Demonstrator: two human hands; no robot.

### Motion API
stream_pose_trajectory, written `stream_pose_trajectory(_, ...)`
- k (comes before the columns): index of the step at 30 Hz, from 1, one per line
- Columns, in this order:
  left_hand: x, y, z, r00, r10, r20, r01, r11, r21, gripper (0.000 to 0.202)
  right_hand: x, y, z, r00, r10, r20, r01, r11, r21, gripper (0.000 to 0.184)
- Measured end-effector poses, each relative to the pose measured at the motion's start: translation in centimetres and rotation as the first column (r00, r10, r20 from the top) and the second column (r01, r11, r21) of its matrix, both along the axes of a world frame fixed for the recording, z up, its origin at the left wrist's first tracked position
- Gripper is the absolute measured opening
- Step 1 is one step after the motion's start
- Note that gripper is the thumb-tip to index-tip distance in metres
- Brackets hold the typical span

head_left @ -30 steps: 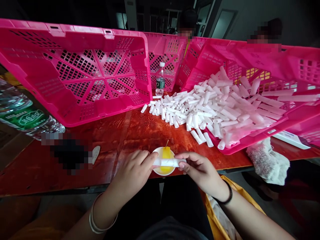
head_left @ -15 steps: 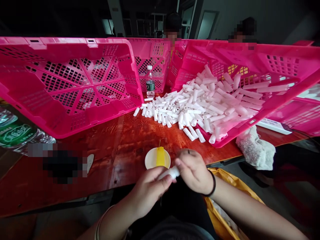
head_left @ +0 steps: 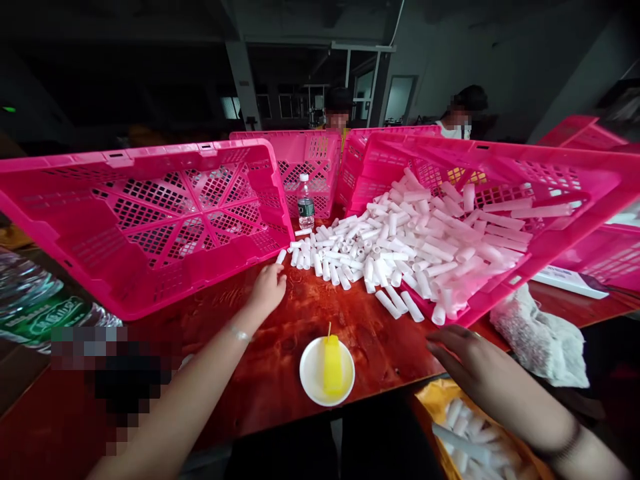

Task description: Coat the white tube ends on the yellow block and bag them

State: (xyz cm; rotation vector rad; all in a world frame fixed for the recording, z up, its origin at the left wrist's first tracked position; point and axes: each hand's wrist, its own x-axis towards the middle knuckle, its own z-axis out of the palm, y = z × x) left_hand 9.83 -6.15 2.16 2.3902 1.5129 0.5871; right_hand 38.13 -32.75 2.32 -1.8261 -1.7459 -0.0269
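Observation:
My left hand (head_left: 267, 289) stretches forward over the red table, fingertips just short of the nearest white paper tube (head_left: 281, 257) at the left end of the pile; nothing is in it. A heap of white tubes (head_left: 400, 240) spills from the tilted pink crate (head_left: 550, 220) onto the table. My right hand (head_left: 467, 363) hovers palm down, fingers spread and empty, above the yellow bag (head_left: 465, 433), which holds several white tubes. A small white dish (head_left: 313, 373) with a yellow block and a thin stick sits near the table's front edge between my arms.
An empty pink crate (head_left: 150, 220) lies tipped on its side at left. A water bottle (head_left: 305, 202) stands behind the pile. More pink crates stand at the back, with two people beyond them. A white cloth bundle (head_left: 543, 340) lies at right; large plastic bottles (head_left: 30, 300) at far left.
Both hands held one white tube near the dish before. Now the tube is gone from them, the left hand has reached forward to the pile, and the right has moved over the yellow bag.

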Motion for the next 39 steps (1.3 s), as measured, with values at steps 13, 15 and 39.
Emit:
stream_pose_trajectory(13,4.4,13.4,-2.5,0.969,0.152,-0.196,-0.162,0.986,-0.035,0.03,-3.6,10.2,-3.8,0.958,-0.186,0.219,0.251,0.913,-0.322,0.014)
stream_pose_trajectory(15,5.0,13.7,-2.1,0.974,0.114,-0.198,-0.112,0.994,0.02,0.032,-3.2,8.7,-4.3,0.979,-0.187,0.076,0.2,0.95,-0.239,0.018)
stream_pose_trajectory(39,-7.6,-9.4,-3.7,0.823,0.047,0.566,0.176,0.926,-0.333,0.057,-8.0,6.1,-4.1,0.804,0.475,-0.358,-0.484,0.872,0.071,0.034)
